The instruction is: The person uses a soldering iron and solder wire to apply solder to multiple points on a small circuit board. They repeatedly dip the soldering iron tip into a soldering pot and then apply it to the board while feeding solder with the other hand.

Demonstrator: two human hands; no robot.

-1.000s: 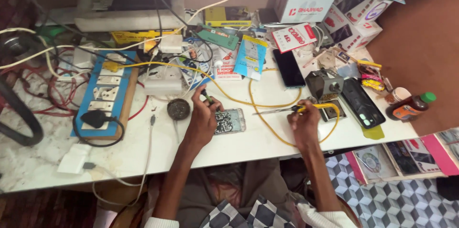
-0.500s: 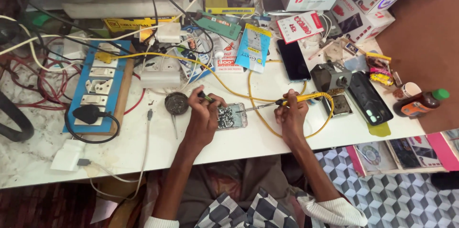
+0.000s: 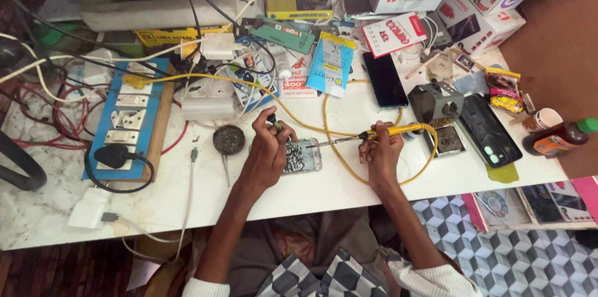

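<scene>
Head cam | L hand (image 3: 268, 157) pinching tweezers (image 3: 274, 124) | R hand (image 3: 381, 153) gripping soldering iron (image 3: 367, 137), tip pointing 9 o'clock at opened phone (image 3: 301, 157) | keeping tip steady, brief touches.

Both hands (image 3: 269, 150) forward, fingers curled

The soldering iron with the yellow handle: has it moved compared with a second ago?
Yes. The soldering iron has shifted left, away from the black phone, and its tip is now at the opened phone under the left hand.
</scene>
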